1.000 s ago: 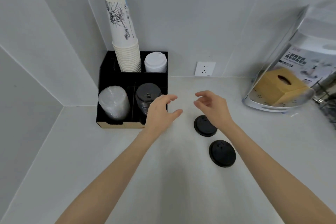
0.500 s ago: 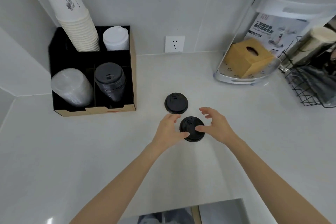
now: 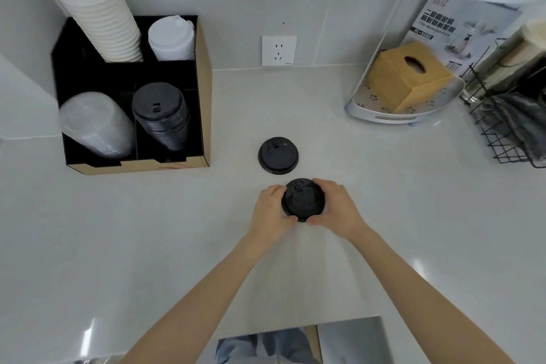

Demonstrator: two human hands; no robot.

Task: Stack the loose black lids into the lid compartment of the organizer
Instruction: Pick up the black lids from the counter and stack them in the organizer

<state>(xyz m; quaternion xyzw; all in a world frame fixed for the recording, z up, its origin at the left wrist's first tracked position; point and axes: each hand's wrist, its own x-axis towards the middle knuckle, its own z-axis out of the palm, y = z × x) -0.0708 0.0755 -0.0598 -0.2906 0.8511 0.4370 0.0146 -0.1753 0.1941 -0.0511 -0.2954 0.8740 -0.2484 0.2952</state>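
Two loose black lids lie on the white counter. The nearer black lid (image 3: 303,200) is gripped from both sides, my left hand (image 3: 271,210) on its left rim and my right hand (image 3: 334,207) on its right rim. The second black lid (image 3: 278,155) lies flat just beyond it, untouched. The black organizer (image 3: 204,97) stands at the back left; its front right compartment holds a leaning stack of black lids (image 3: 161,115).
The organizer also holds clear lids (image 3: 94,124), white lids (image 3: 171,38) and a tall stack of paper cups (image 3: 103,15). A tissue box (image 3: 409,74) on a tray and a black wire rack (image 3: 508,127) stand at the right. A wall socket (image 3: 279,50) is behind.
Both hands dropped from near the organizer to the nearer lid and closed on its rim. The camera view tilted down and shifted right.
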